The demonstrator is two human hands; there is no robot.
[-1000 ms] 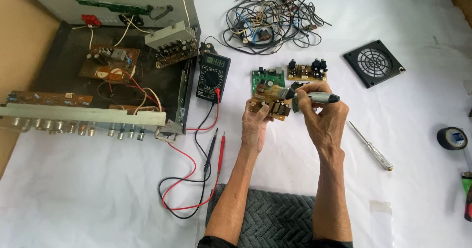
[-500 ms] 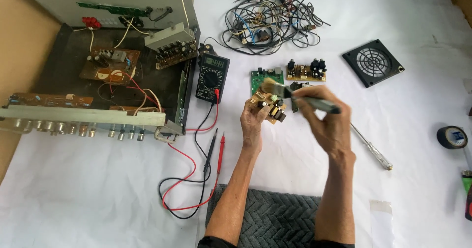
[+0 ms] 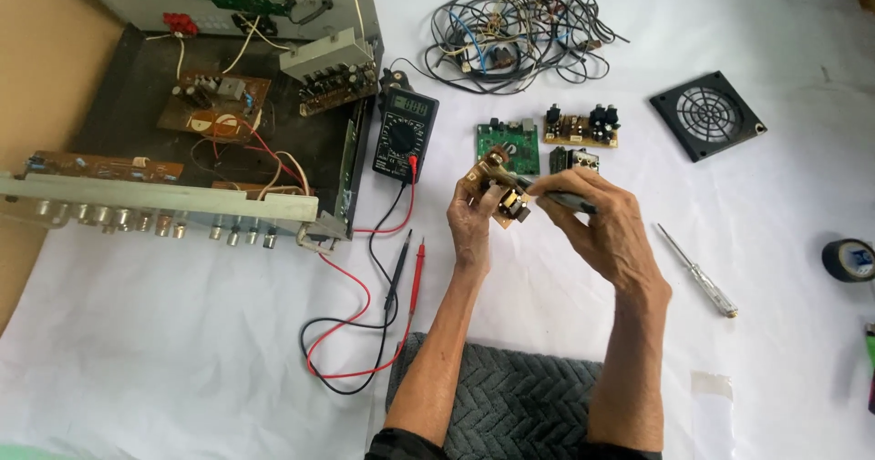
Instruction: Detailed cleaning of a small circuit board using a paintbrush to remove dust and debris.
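My left hand holds a small tan circuit board up over the white sheet, fingers around its lower left edge. My right hand grips a small brush with a dark handle, its tip laid against the board's top. Both hands meet just in front of a green circuit board and two smaller boards lying on the sheet.
An opened amplifier chassis with wired boards fills the left. A black multimeter lies beside it, its red and black probe leads trailing toward me. A wire tangle, a black fan grille, a screwdriver and a tape roll lie around.
The brush tip has swept leftward across the board and my right hand has dropped slightly. My left hand keeps the board in much the same place.
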